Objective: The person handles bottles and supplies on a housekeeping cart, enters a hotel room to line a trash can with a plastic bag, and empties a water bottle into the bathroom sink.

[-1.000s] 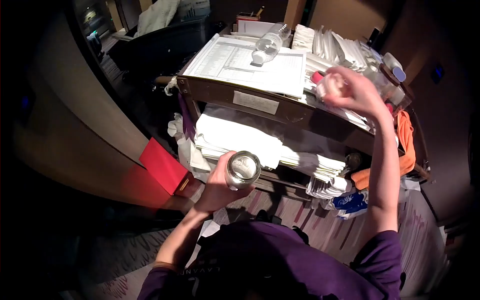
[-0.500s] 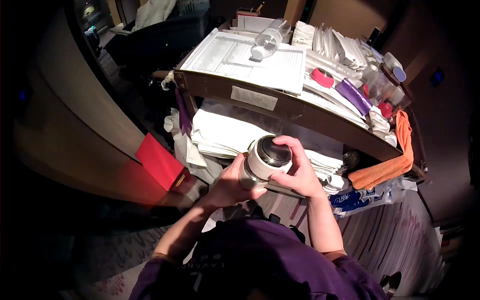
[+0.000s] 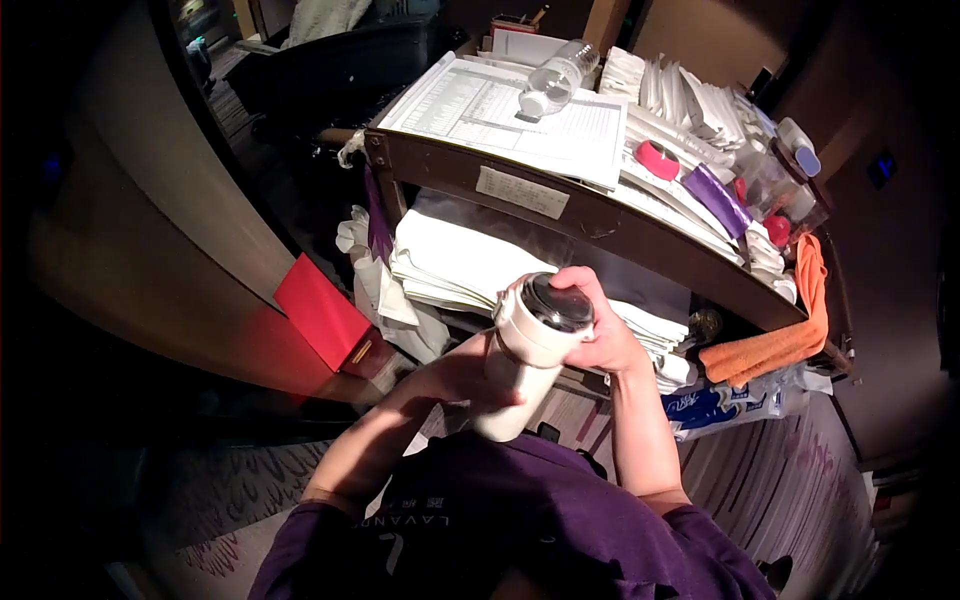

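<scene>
Counting along: two bare hands, left hand [image 3: 460, 375] and right hand [image 3: 605, 335], on one white flask [image 3: 530, 380] topped by one black lid [image 3: 553, 297]. Held right in front of the chest, tilted, lid away, base toward one purple shirt [image 3: 500, 490]. Wrapped round the lower body on the left; curled about lid and collar on the right, thumb along the near side (how hard, cannot tell).

Up on one brown cart [image 3: 440, 158]: one clear bottle [image 3: 560, 78] lying across printed sheets [image 3: 475, 115], one red round thing [image 3: 655, 160], one purple packet [image 3: 716, 198] near it, one paper label [image 3: 521, 192] on the front board. Draped at the right corner, one orange cloth [image 3: 770, 350]; below that, blue-and-white packaging [image 3: 730, 402]. Off left, one red panel [image 3: 322, 312]. Partly blocked by flask and right hand: folded white linens [image 3: 455, 255] on the lower shelf.

And the change! Uncapped a second ago, in the left hand alone; capped half a second ago, mostly hidden below the lid. Now tipped over, showing far more white body, gripped two-handed still.
</scene>
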### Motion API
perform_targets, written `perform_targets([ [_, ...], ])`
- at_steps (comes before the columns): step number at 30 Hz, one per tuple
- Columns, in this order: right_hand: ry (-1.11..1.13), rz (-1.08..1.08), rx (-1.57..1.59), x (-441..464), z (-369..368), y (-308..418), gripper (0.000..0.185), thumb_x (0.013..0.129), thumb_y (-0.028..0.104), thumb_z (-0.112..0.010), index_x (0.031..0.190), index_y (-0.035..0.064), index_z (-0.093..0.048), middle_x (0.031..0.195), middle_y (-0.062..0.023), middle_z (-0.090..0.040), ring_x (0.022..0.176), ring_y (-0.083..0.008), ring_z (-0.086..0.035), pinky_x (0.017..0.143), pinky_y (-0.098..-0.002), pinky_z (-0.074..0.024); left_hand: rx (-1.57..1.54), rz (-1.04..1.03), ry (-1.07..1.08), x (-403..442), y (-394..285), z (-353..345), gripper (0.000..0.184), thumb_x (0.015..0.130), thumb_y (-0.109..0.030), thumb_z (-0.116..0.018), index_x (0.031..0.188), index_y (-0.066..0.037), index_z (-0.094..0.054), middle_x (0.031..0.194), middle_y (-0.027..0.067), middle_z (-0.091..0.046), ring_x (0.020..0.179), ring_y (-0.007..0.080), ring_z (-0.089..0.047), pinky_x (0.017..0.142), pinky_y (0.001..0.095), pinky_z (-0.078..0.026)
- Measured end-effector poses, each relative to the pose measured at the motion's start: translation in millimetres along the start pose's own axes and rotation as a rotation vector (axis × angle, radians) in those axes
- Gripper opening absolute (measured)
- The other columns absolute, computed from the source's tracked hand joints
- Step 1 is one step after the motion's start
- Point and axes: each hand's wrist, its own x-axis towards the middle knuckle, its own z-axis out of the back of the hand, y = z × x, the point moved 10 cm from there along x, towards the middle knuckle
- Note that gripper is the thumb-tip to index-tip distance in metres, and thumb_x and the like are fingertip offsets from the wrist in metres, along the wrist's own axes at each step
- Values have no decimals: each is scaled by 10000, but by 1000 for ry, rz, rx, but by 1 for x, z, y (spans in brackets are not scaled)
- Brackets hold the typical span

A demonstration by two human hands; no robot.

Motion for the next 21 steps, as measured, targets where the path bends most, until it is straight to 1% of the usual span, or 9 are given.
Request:
perform_targets([
  [3,-209,76,-455,9,7,22,647,672,33,-730,1235,74,-416,1147,-75,-503,1082,-176,-485,968,-317,-352,6,-60,-306,-1,-17,27,741,641,-265,-763,1234,-1,-405,1106,99,-542,989,186,-544,847,336,-448],
  [4,-276,36,-493,9,14,17,618,698,129,-763,1209,44,-425,1153,-90,-512,1108,-176,-478,962,-322,-363,160,-38,-409,-5,-21,34,730,641,-257,-758,1224,1,-403,1081,113,-551,979,204,-555,844,343,-451],
  [9,-495,15,-858,5,17,17,606,665,273,-802,1084,14,-449,981,-165,-603,929,-263,-603,823,-359,-468,704,111,-785,-26,-31,56,696,631,-221,-743,1197,1,-404,1026,187,-571,961,326,-580,832,387,-463],
  [10,-528,-37,-888,3,16,14,603,693,216,-785,1122,9,-414,972,-125,-580,913,-190,-568,821,-322,-454,819,35,-811,-27,-37,56,693,629,-219,-743,1194,-1,-407,1026,190,-570,956,334,-578,830,393,-463],
  [12,-581,54,-1042,0,9,18,602,693,226,-782,1122,4,-422,952,-125,-585,889,-201,-576,805,-326,-463,1053,-127,-853,-29,-56,51,686,624,-216,-742,1188,-3,-414,1027,196,-568,944,351,-575,826,406,-461],
  [16,-472,28,-1057,3,-2,23,658,637,301,-807,1119,13,-464,1027,-160,-560,961,-273,-564,881,-373,-428,683,152,-661,-25,-40,50,650,630,-226,-729,1161,-5,-427,1021,197,-568,986,331,-563,845,393,-445],
  [18,-241,43,-1029,7,-5,37,680,626,298,-810,1156,35,-474,1128,-171,-514,1046,-274,-523,911,-380,-407,344,119,-477,-20,-18,50,769,603,-308,-760,1220,-17,-404,1086,146,-559,1035,257,-547,897,361,-425],
  [19,-145,74,-968,6,1,41,695,618,279,-812,1202,86,-489,1260,-175,-413,1189,-281,-420,977,-393,-359,227,66,-372,-16,-13,45,807,593,-331,-770,1238,-21,-397,1110,132,-550,1049,243,-537,915,356,-415],
  [21,-53,90,-745,6,0,51,772,614,250,-814,1285,125,-453,1377,-165,-323,1290,-283,-329,1036,-391,-302,181,25,-165,-6,-12,26,899,571,-360,-782,1284,-17,-354,1186,129,-497,1107,231,-486,958,357,-377],
])
